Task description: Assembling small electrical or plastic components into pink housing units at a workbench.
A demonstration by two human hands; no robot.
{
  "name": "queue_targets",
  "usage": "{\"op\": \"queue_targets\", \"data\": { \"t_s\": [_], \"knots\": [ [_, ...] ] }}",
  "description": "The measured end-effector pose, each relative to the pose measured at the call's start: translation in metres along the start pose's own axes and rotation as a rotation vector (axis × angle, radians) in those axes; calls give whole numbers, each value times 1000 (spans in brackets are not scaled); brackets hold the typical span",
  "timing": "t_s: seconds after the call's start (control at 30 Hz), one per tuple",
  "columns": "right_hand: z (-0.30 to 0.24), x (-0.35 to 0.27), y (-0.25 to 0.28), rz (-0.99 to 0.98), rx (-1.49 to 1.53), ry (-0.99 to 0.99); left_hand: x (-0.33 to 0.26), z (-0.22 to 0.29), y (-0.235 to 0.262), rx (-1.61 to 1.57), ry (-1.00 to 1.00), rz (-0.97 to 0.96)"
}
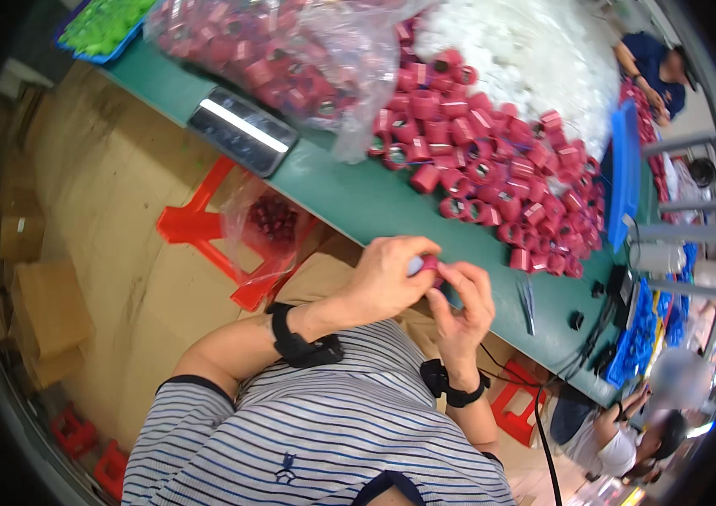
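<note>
Striped shirt (316,413) fabric lies nearest the head view, the one view inspected, with both forearms reaching forward past it. Left hand (387,274) is closed, fingertips and thumb around a small dark-red part (430,264). Right hand (463,308) has thumb and forefinger nearly together, pinching the same part's other side; the remaining fingers are loosely curled. A pale patch beside the part is too blurred to identify. The part is held up near the edge of the green table (324,181), short of a heap of red caps (493,160). Risks, in my judgement: a slipping fingertip could drop the part off that edge; a knock against the heap could scatter loose caps; an elbow snagging the black cable (543,422) could jerk the right hand.
</note>
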State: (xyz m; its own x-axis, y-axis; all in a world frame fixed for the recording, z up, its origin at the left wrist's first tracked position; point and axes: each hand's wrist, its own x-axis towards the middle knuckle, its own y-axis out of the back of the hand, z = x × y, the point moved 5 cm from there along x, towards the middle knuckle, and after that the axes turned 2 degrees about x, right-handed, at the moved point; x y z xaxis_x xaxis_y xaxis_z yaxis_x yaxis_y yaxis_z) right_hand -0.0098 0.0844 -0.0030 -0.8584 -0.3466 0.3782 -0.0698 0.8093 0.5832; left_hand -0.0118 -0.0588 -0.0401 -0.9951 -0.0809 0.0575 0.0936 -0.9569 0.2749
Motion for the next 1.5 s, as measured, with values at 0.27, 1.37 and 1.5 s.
{"op": "queue_targets", "data": {
  "t_s": [0.27, 1.37, 1.5],
  "knots": [
    [-8, -8, -4, 28, -33, -16, -10, -10, -5, -186, 114, -39],
    [-2, -46, 29, 230, -48, -137, -91, -268, 165, -873, 937, 581],
    [-7, -43, 33, 244, -56, -117, -75, -216, 158, -938, 798, 459]
  ]
}}
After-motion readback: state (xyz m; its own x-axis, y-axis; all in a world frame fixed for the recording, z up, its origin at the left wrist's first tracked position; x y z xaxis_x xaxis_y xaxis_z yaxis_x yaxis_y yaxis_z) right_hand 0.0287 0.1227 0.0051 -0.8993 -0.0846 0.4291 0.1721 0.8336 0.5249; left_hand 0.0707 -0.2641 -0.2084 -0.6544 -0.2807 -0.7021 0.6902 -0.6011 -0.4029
